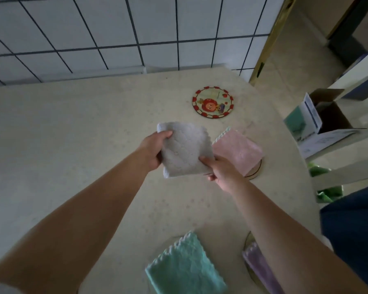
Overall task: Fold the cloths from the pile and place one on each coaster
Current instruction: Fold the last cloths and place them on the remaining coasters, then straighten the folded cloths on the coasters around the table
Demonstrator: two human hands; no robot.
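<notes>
A folded grey cloth (184, 148) is held above the table between both hands. My left hand (152, 150) grips its left edge and my right hand (220, 169) pinches its lower right corner. Behind it lies a round coaster (213, 102) with a red rim and a cartoon picture, with nothing on it. A folded pink cloth (239, 150) rests on a second coaster (255, 169) just right of my hands. Near the front edge a folded teal cloth (186, 265) and a folded purple cloth (258, 265) each cover a coaster; my right forearm partly hides the purple one.
The beige table (72, 134) meets a tiled wall (115, 28) at the back. Off its right edge stand an open cardboard box (327, 112) with papers, a white shelf frame (348, 170) and something green (325, 193) on the floor.
</notes>
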